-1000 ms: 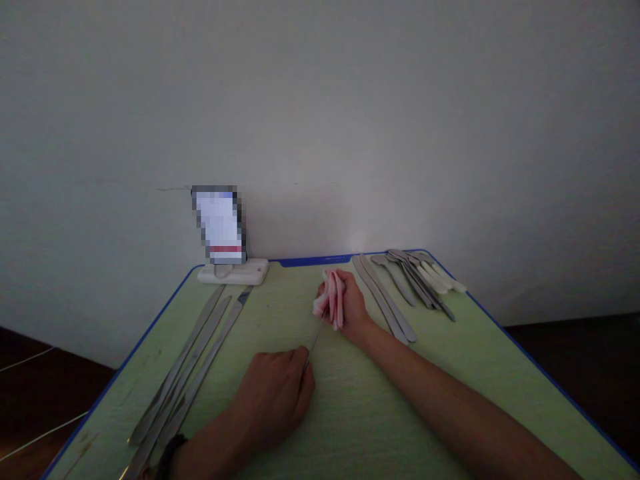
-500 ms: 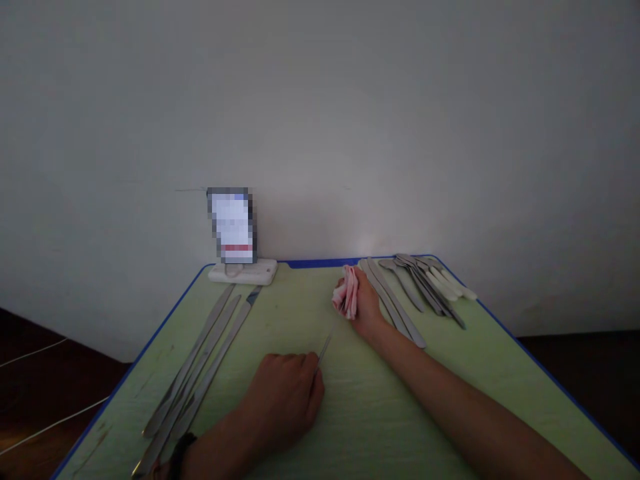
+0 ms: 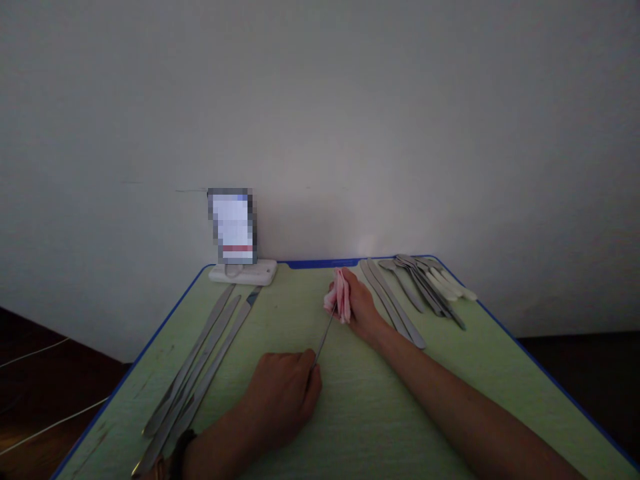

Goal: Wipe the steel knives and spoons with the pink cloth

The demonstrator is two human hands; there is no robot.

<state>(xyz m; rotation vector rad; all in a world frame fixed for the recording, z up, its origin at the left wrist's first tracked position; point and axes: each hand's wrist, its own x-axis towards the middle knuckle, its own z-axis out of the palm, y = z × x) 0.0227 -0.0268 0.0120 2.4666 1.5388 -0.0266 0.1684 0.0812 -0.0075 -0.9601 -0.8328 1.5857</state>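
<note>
My left hand [image 3: 287,390] is closed around a thin metal table knife [image 3: 324,341], seen nearly edge-on and slanting up to the right. The part inside the fist is hidden. At its far end the knife meets a folded pink-and-white cloth [image 3: 341,297], which my right hand [image 3: 359,303] grips. The cloth covers the knife's tip, so I cannot tell how far it wraps around. Several table knives [image 3: 205,360] lie side by side left of my left hand. Two more knives [image 3: 393,303] rest just right of my right hand.
A phone [image 3: 234,227] with a blurred screen stands on a white holder [image 3: 245,272] at the back left. Spoons and other metal cutlery [image 3: 425,287] lie at the back right, with white-handled pieces [image 3: 447,283]. The green tabletop [image 3: 360,413] has a blue edge; a wall rises behind.
My right hand and the cloth have shifted slightly left, and the cloth now meets the far end of the knife. My left hand has barely moved; more of the knife shows.
</note>
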